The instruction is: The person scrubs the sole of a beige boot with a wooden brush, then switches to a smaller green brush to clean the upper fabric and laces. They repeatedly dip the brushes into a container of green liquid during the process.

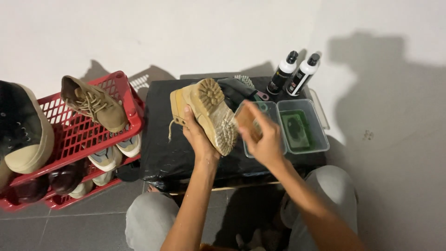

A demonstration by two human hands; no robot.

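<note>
The left hand [199, 135] grips a tan boot [204, 114] from below, fingers wrapped around its upper, and holds it above a low table covered in black plastic sheet [162, 139]. The boot is turned on its side so that the lugged sole faces the camera. The heel tread is a yellowish tan; the forefoot tread near the toe is coated with pale, whitish foam or residue. A loose tan lace hangs from the upper at the left side of the boot. The right hand [265, 139] is closed around a wooden-backed brush [246, 122], fingers curled over its back, with the brush set against the toe end of the sole. Directly behind the right hand stand two clear plastic containers [320, 135] side by side on the table; the right one holds greenish liquid. At the rear edge of the table stand two slim white bottles [292, 74] with black caps and dark labels, close together and tilted in view. A second brush with pale bristles [245, 81] lies left of the bottles. To the left of the table, a red plastic shoe rack [121, 100] carries a matching tan boot [95, 102] on its top shelf and other shoes on the lower shelves.
</note>
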